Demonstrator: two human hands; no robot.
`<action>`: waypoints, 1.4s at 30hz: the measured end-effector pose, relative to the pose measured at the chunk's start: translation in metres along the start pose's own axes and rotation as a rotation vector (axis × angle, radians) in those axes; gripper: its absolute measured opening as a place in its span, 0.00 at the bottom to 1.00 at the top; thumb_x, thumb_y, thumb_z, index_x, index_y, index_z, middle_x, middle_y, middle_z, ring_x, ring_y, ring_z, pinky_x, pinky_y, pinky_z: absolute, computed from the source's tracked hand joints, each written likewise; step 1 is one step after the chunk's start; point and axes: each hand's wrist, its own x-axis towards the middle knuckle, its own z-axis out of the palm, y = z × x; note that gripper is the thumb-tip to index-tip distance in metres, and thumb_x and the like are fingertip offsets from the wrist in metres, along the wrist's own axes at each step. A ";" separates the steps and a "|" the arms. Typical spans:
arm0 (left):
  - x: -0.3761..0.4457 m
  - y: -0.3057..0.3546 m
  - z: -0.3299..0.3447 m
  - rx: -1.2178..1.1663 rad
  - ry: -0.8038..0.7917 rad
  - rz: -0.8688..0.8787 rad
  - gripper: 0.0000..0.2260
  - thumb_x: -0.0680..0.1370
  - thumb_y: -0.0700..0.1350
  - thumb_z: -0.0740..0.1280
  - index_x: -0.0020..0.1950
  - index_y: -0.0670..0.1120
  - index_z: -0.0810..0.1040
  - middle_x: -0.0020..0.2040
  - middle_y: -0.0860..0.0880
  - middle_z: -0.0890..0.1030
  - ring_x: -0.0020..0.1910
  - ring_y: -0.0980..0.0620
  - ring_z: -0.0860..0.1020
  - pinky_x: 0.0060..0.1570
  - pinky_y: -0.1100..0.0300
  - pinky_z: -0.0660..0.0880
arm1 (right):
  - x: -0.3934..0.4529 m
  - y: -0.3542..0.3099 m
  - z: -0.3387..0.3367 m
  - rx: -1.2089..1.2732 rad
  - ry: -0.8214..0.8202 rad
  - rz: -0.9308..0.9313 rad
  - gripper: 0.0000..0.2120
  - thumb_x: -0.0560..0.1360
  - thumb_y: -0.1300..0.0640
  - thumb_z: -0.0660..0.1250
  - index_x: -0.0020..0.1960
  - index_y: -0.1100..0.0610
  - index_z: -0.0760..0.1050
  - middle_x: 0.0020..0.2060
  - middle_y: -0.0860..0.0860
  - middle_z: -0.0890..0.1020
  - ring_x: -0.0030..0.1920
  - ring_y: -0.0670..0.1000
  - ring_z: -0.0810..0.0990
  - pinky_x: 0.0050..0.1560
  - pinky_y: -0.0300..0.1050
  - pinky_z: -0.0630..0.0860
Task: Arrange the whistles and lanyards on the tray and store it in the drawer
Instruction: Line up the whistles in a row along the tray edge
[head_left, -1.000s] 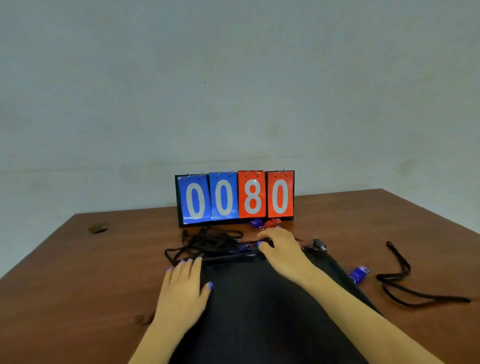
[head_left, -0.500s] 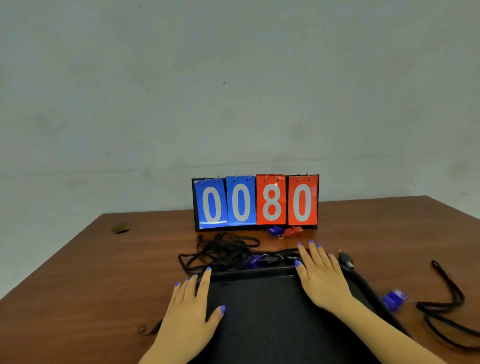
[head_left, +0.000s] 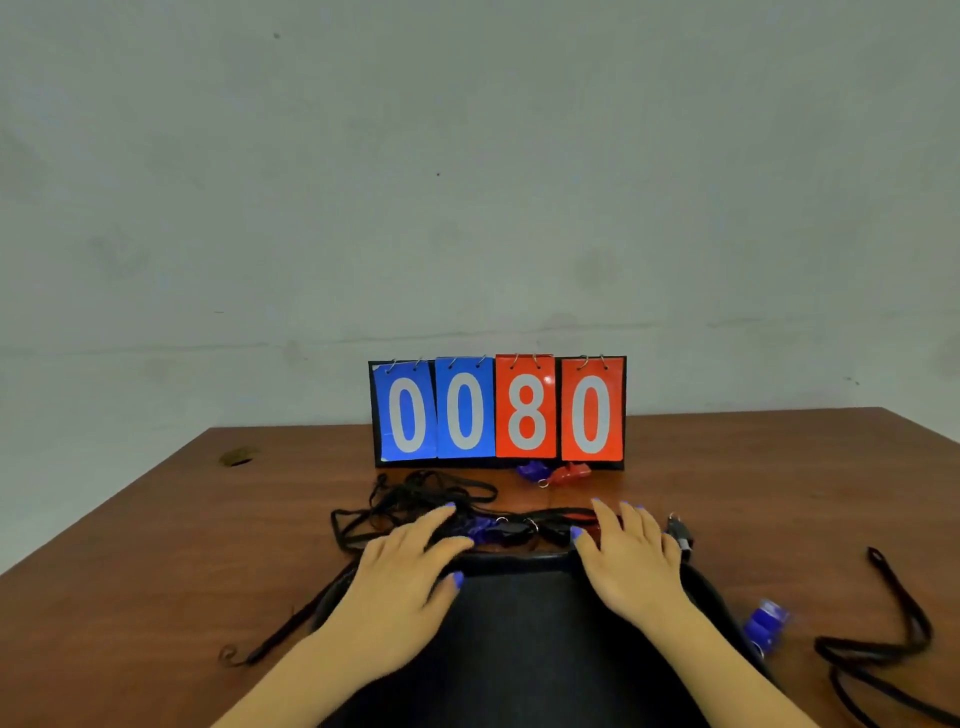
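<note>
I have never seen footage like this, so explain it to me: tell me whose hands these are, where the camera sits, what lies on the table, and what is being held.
There is no machine here. A person wears one camera on the head, looking forward and down. The left hand and right hand lie flat at the far edge of a black tray and hold nothing. On the wooden table stand a scoreboard reading 0080, two whistles before it, tangled lanyards, a blue whistle and another lanyard at right.
</note>
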 end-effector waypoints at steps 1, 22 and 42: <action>0.008 0.006 0.002 -0.024 -0.018 0.028 0.28 0.72 0.61 0.42 0.68 0.58 0.66 0.73 0.59 0.61 0.70 0.58 0.60 0.66 0.58 0.56 | 0.001 0.001 -0.001 0.001 0.054 -0.011 0.25 0.79 0.45 0.51 0.74 0.52 0.56 0.75 0.53 0.57 0.75 0.54 0.50 0.73 0.54 0.51; 0.046 -0.046 0.034 -0.246 0.035 -0.439 0.12 0.77 0.54 0.60 0.60 0.59 0.74 0.55 0.59 0.79 0.60 0.54 0.72 0.65 0.50 0.59 | 0.006 -0.004 0.000 0.044 0.270 -0.213 0.12 0.77 0.53 0.60 0.59 0.46 0.75 0.57 0.45 0.76 0.59 0.46 0.70 0.62 0.41 0.67; 0.045 -0.044 0.028 -0.363 0.398 -0.479 0.06 0.76 0.49 0.64 0.50 0.54 0.81 0.54 0.53 0.79 0.61 0.49 0.70 0.58 0.48 0.66 | 0.013 -0.010 0.007 0.044 0.239 0.009 0.09 0.76 0.50 0.62 0.51 0.49 0.80 0.54 0.50 0.77 0.58 0.52 0.71 0.59 0.48 0.67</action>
